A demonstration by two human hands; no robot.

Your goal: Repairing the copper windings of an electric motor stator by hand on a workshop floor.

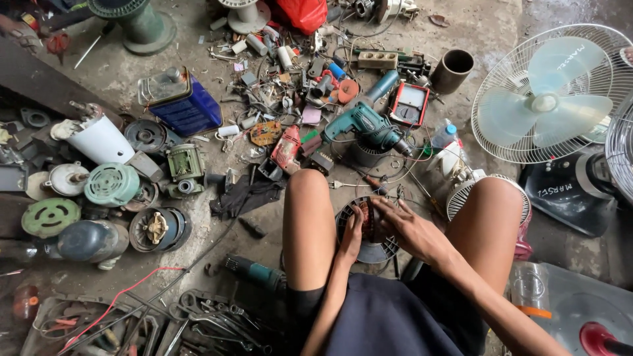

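I sit on the floor with my knees up. Between my legs lies a round motor stator (pixel 369 231) with copper windings in a dark ribbed housing. My left hand (pixel 351 236) rests on its left edge, fingers curled over the rim. My right hand (pixel 407 227) lies across its top right, fingers spread on the windings. Neither hand holds a tool that I can see.
A teal electric drill (pixel 366 125) and a red multimeter (pixel 409 104) lie just beyond my knees. A standing fan (pixel 547 92) is at the right, old motors (pixel 112 184) and a blue can (pixel 181 102) at the left. Wrenches (pixel 211 323) lie at the lower left.
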